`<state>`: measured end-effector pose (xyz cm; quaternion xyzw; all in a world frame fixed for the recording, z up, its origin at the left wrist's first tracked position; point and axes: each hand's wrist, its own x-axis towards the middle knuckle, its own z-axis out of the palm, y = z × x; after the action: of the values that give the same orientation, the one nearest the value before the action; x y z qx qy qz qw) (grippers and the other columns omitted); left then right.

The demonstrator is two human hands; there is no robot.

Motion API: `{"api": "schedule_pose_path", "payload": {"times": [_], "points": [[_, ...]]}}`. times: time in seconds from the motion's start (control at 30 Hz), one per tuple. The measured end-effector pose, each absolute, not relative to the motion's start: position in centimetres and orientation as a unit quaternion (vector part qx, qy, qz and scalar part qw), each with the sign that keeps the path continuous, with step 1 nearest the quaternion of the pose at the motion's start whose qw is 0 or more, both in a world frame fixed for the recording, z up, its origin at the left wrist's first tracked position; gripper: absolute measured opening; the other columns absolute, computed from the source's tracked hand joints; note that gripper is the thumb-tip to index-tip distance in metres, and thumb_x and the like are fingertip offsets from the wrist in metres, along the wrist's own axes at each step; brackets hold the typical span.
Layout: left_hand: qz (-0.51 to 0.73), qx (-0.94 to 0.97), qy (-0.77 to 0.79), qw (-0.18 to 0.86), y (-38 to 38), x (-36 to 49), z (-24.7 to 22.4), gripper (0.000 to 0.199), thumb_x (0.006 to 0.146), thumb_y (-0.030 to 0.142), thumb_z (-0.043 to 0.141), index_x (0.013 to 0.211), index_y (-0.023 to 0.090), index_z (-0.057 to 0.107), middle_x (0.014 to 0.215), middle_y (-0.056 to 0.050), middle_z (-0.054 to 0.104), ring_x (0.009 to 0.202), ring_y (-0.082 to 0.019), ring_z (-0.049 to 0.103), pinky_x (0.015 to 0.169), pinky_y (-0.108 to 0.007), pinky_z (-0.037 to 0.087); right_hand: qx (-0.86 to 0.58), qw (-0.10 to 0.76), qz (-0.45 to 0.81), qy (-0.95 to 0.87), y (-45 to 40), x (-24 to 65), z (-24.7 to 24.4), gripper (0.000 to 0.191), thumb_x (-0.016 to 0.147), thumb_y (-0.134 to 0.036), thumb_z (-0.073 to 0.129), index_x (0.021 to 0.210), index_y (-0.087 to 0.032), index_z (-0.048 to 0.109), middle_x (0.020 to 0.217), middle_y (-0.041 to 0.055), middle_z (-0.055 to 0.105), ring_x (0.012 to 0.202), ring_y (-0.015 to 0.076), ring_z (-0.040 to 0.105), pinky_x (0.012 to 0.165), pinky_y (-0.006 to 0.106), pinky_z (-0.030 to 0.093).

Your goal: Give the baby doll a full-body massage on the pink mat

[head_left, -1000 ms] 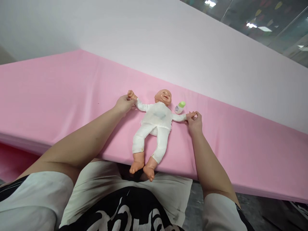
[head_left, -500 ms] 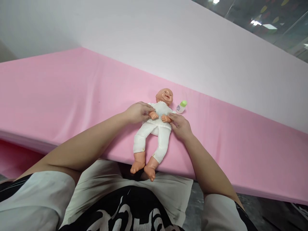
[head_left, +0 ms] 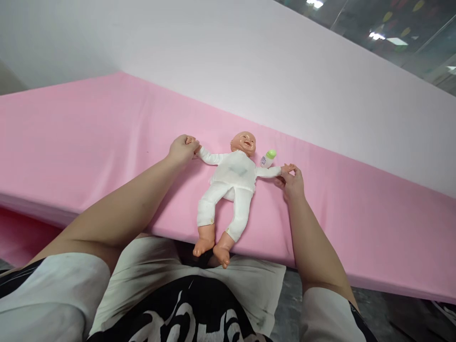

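A baby doll (head_left: pixel 237 172) with a bald plastic head and a white cloth body lies on its back on the pink padded surface. Its arms are stretched out to both sides, and its bare feet hang over the front edge. My left hand (head_left: pixel 183 149) is closed on the doll's arm at the left, around the wrist and small hand. At the right, my right hand (head_left: pixel 294 183) pinches the doll's other wrist. Just above that arm a small bottle (head_left: pixel 268 158) with a green cap lies beside the doll's head.
The pink surface (head_left: pixel 89 142) runs wide to the left and right, with its front edge against my lap. A white wall (head_left: pixel 213 61) rises behind it. Beyond the wall's top, at the upper right, are ceiling lights (head_left: pixel 397 42).
Both doll arms have moved from over its belly out to the sides, my hands moving apart with them. The doll's body and the bottle stay in place.
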<state>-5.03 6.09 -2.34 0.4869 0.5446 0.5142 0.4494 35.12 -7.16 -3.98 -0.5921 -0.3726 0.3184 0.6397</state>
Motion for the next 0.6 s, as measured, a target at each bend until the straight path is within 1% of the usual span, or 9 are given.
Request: {"api": "schedule_pose_path", "payload": {"times": [0.03,0.1,0.17,0.23,0.33,0.47,0.5,0.53,0.6], "points": [[0.497,0.472,0.564,0.460,6.5,-5.2,-2.5,0.015,0.082,0.022,0.073,0.090,0.020,0.060,0.091,-0.007,0.067,0.081,-0.024,0.072,0.073,-0.042,0.063,-0.607,0.627,0.343,-0.346,-7.0,35.7,-4.2,0.065,0.080,-0.035,0.084,0.135,-0.029,0.050,0.125,0.0059,0.075,0.076,0.0144,0.076,0.065,0.029,0.068],[0.466,0.451,0.588,0.484,7.0,-5.6,-2.8,0.017,0.082,0.022,0.075,0.088,0.020,0.059,0.086,-0.007,0.067,0.077,-0.025,0.072,0.073,-0.044,0.063,-0.633,0.600,0.374,-0.317,-6.8,36.4,-4.5,0.060,0.076,-0.027,0.085,0.126,-0.029,0.052,0.117,0.0018,0.076,0.066,0.0111,0.073,0.057,0.025,0.067],[0.453,0.439,0.580,0.516,7.2,-5.7,-2.9,0.023,0.078,0.020,0.078,0.089,0.020,0.058,0.085,-0.007,0.068,0.076,-0.025,0.072,0.074,-0.045,0.063,-0.644,0.585,0.379,-0.314,-6.6,36.7,-4.7,0.058,0.074,-0.023,0.085,0.120,-0.029,0.052,0.114,0.0005,0.076,0.062,0.0098,0.072,0.054,0.024,0.067],[0.461,0.441,0.543,0.546,7.2,-5.8,-2.9,0.032,0.071,0.017,0.082,0.091,0.020,0.057,0.087,-0.007,0.070,0.079,-0.026,0.073,0.076,-0.045,0.063,-0.643,0.586,0.373,-0.323,-6.6,36.7,-4.8,0.060,0.072,-0.024,0.087,0.120,-0.029,0.051,0.116,0.0007,0.075,0.062,0.0101,0.072,0.054,0.025,0.067],[0.515,0.455,0.483,0.542,6.6,-5.7,-2.4,0.044,0.061,0.012,0.084,0.097,0.020,0.059,0.096,-0.006,0.070,0.086,-0.024,0.073,0.079,-0.043,0.064,-0.623,0.608,0.344,-0.351,-6.8,36.2,-4.7,0.067,0.073,-0.030,0.087,0.128,-0.031,0.049,0.125,0.0022,0.074,0.072,0.0128,0.075,0.061,0.028,0.068],[0.554,0.551,0.426,0.455,4.6,-4.4,-1.6,0.054,0.063,0.021,0.086,0.114,0.020,0.066,0.107,-0.005,0.073,0.092,-0.022,0.072,0.084,-0.040,0.062,-0.585,0.631,0.237,-0.451,-7.2,34.0,-4.0,0.076,0.079,-0.033,0.083,0.145,-0.028,0.046,0.124,0.0062,0.075,0.096,0.0177,0.076,0.086,0.036,0.066],[0.545,0.586,0.415,0.432,3.9,-3.8,-1.5,0.055,0.064,0.025,0.087,0.116,0.021,0.068,0.107,-0.006,0.074,0.092,-0.022,0.072,0.085,-0.039,0.061,-0.575,0.622,0.209,-0.490,-7.4,33.2,-3.8,0.075,0.080,-0.032,0.082,0.147,-0.027,0.047,0.122,0.0061,0.075,0.098,0.0186,0.076,0.091,0.038,0.065],[0.530,0.621,0.405,0.412,3.2,-3.3,-1.4,0.052,0.065,0.028,0.087,0.114,0.020,0.071,0.107,-0.006,0.075,0.091,-0.022,0.072,0.085,-0.039,0.061,-0.568,0.599,0.187,-0.532,-7.6,32.2,-3.5,0.073,0.080,-0.031,0.081,0.147,-0.028,0.050,0.120,0.0059,0.076,0.098,0.0195,0.075,0.092,0.039,0.064],[0.466,0.705,0.379,0.377,1.9,-2.5,-1.3,0.042,0.069,0.035,0.085,0.107,0.021,0.076,0.104,-0.006,0.078,0.087,-0.023,0.071,0.083,-0.039,0.060,-0.554,0.542,0.151,-0.614,-8.1,30.2,-3.1,0.056,0.084,-0.031,0.077,0.137,-0.027,0.061,0.122,0.0059,0.076,0.098,0.0212,0.074,0.092,0.042,0.063]]}}
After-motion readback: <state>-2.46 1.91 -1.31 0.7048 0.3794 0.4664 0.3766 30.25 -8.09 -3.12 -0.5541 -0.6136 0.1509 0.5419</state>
